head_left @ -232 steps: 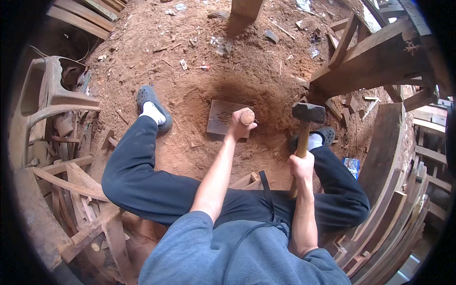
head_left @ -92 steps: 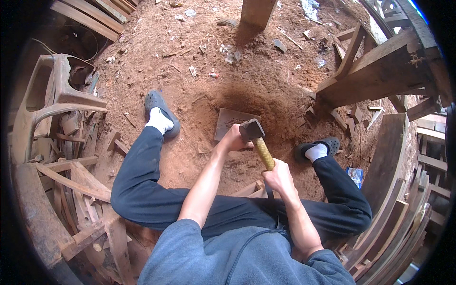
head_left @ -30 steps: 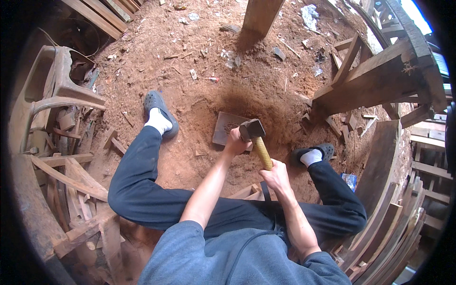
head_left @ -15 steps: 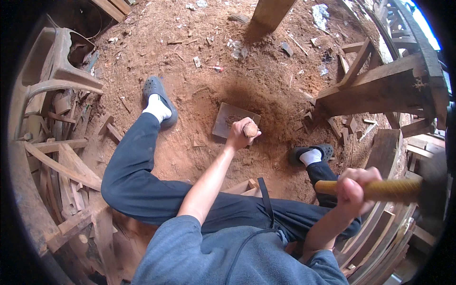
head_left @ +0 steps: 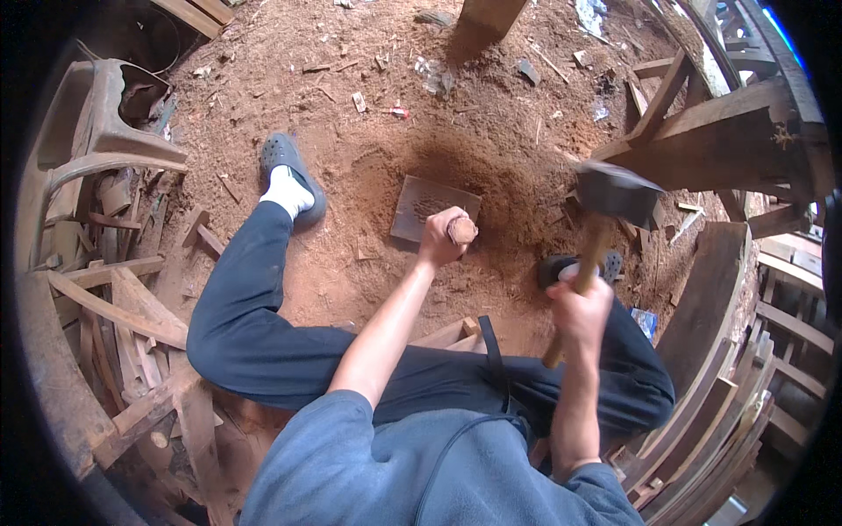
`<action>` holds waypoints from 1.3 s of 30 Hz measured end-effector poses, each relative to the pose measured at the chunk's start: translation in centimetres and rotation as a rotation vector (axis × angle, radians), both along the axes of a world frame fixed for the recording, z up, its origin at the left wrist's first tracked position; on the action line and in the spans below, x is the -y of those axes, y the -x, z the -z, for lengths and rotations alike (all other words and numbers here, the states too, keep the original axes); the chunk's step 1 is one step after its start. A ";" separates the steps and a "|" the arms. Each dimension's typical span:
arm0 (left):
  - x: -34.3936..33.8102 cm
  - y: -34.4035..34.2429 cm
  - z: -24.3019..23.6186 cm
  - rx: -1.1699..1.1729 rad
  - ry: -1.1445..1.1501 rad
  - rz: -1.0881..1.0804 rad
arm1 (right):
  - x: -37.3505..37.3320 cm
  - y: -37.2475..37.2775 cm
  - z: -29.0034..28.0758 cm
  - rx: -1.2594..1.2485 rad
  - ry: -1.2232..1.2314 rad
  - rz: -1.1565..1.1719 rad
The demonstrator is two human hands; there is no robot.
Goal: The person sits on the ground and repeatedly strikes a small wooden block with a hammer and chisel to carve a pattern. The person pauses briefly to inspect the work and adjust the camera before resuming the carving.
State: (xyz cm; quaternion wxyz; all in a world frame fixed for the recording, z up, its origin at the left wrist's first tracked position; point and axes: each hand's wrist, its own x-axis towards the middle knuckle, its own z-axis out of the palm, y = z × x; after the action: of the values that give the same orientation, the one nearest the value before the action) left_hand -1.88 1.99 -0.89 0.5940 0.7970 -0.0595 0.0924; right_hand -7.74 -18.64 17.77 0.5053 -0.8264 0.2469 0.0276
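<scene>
My left hand (head_left: 438,239) is closed round an upright round wooden piece (head_left: 462,231), seen end-on, with a rough, battered top. Its lower part is hidden by the hand. Beneath and behind it, a flat square block (head_left: 412,210) lies on the sawdust, with a dark textured patch on its face. My right hand (head_left: 581,311) grips the wooden handle of a hammer (head_left: 617,193). The heavy dark head is raised in front of that hand, to the right of the wooden piece and apart from it; motion blurs it slightly.
Sawdust and wood scraps cover the ground (head_left: 289,105). A wooden post (head_left: 487,22) stands at the far side. Timber framing (head_left: 719,145) and stacked boards (head_left: 702,298) crowd the right; a carved chair frame (head_left: 114,123) and offcuts fill the left. My clogs (head_left: 294,180) flank the block.
My right hand has swung the hammer inward and forward from the far right, its head now pointing away from me. The left hand stays on the wooden piece, nearly unmoved.
</scene>
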 end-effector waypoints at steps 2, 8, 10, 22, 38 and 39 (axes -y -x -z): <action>0.2 0.2 -0.2 -0.057 0.020 -0.005 | 1.2 -0.2 -5.0 0.193 -0.225 0.083; 0.3 -0.5 -0.3 -0.079 0.016 -0.018 | -1.6 -1.0 -5.2 0.742 -0.220 -0.039; 0.2 -0.7 -0.1 -0.069 0.020 0.005 | -4.1 -0.5 -0.1 0.614 0.466 -0.209; 0.3 -0.8 1.0 -0.054 0.047 -0.024 | 1.0 -1.5 -8.8 0.469 -0.092 0.145; 0.0 -0.8 0.9 -0.061 0.035 0.001 | 0.6 -0.9 -7.6 0.399 -0.104 0.160; 0.0 -1.0 1.1 -0.047 0.028 0.001 | 0.6 -1.3 -9.1 0.529 -0.174 0.174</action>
State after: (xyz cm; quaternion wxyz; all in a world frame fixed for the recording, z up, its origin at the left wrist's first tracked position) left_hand -0.87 1.94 -1.98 0.6065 0.7903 -0.0447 0.0740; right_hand -6.46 -19.20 26.86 0.6215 -0.7342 0.1732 -0.2113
